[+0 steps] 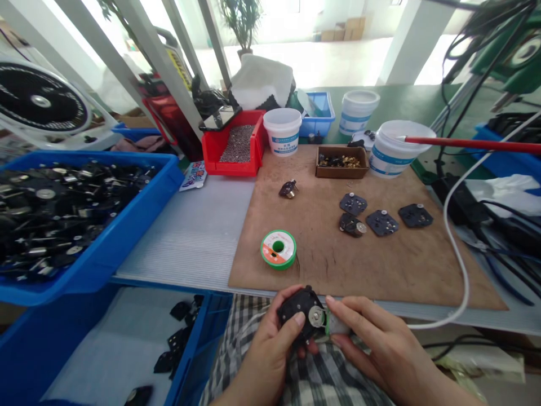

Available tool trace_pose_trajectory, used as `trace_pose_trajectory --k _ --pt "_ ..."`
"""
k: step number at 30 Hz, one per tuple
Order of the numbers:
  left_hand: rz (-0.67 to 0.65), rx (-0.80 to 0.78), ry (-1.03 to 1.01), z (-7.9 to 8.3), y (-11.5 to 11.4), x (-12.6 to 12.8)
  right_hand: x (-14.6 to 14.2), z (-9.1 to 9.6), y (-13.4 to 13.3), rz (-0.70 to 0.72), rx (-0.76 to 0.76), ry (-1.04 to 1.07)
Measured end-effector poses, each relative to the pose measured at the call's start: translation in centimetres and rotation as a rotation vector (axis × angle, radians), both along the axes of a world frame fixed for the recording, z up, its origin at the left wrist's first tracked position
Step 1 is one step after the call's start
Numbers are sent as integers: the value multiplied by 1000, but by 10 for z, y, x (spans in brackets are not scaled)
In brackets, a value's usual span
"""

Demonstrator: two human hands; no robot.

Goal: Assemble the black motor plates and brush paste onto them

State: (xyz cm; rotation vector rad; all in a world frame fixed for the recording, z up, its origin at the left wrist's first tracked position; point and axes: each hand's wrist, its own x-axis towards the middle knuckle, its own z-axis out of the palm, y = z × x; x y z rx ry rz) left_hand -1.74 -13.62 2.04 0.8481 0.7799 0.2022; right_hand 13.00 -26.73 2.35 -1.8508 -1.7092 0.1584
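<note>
Now, pinch grips: left hand (274, 345), one black plate (299, 305); right hand (382, 335), one grey part (337, 325).

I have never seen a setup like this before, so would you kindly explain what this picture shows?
There is no robot here: a head-worn camera looks forward and down at a person's bare hands. The left hand holds a black part bearing a round metal disc. The right hand grips a pale, green-edged piece beside it; whether they are joined is unclear. On the workbench, a brown board carries a green-rimmed spool, black plates and a small cardboard box of little parts. A blue bin full of black parts stands to the left.
</note>
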Motion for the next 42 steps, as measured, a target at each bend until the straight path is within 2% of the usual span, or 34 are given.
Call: trace_pose_trajectory --k 7,17,21,24,26,34,42 --pt "-7 1 -4 -4 0 -1 1 -3 -1 3 -65 32" --pt "-23 41 44 -5 0 0 2 -5 1 13 -48 60" --pt "-17 80 66 -2 1 2 4 2 5 -48 -62 342" --pt "-15 102 76 1 0 4 5 9 8 -98 -223 604" --pt "-18 107 76 2 -1 4 5 10 10 -114 -322 680" --pt "-46 134 65 -2 -1 2 4 4 11 -145 -387 662" --pt "14 160 97 4 -5 5 3 5 12 -117 -328 606"
